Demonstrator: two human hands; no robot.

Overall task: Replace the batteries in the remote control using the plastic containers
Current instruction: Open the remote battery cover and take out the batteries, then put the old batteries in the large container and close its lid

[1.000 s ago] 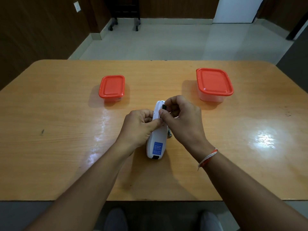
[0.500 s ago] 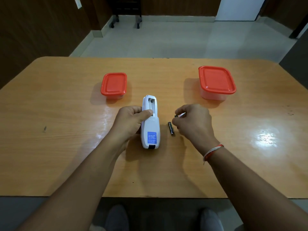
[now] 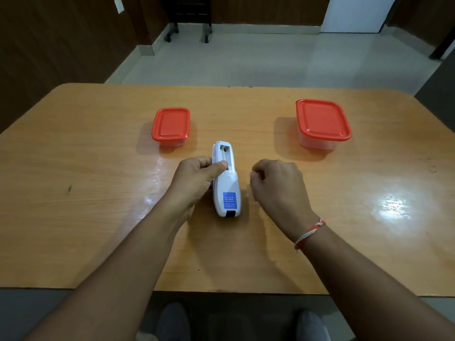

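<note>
Only unreadable blue label on remote

Wooden table, perhaps castered furniture.

Dim wide-angle view; glare patches gleam on the table.

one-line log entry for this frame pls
left hand: steadying remote, battery bay open | right hand: closed beside remote, contents hidden | small container, large container: lidded
</note>
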